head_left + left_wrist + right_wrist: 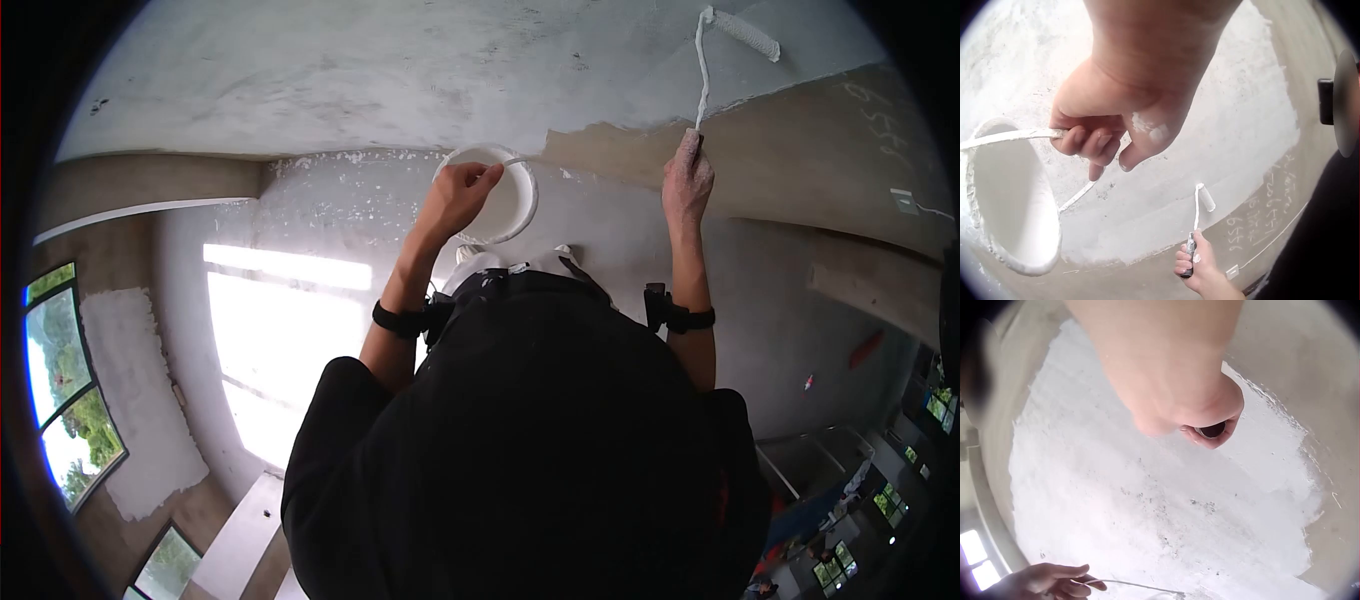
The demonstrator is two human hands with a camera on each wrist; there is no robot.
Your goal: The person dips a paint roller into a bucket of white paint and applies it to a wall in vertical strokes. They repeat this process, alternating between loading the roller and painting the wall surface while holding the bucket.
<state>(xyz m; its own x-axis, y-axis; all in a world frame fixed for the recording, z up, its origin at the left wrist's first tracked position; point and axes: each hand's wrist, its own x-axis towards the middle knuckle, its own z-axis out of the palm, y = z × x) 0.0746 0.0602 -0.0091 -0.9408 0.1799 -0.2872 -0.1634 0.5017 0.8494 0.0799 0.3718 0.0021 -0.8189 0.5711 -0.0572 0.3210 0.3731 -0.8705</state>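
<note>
My left hand [462, 192] grips the white, paint-coated handle [1019, 135] of a bucket, fingers curled round it. The bucket [517, 205] hangs below that hand, whitened inside and along its rim; in the left wrist view it looks tilted. My right hand [688, 185], smeared with white, holds a paint roller by its dark grip [1189, 250]. The roller's bent frame [702, 75] is thick with white paint. Its white sleeve [745, 36] lies against the wall [350, 85], on the whitened part. In the right wrist view only the grip's dark end [1214, 429] shows.
Bare brownish wall [800, 130] with chalk writing borders the white area at the right. A wall socket [903, 201] sits there. White spatters mark the floor [345, 200]. Windows [75, 370] are at the left. Behind at the right stands a metal frame [815, 455].
</note>
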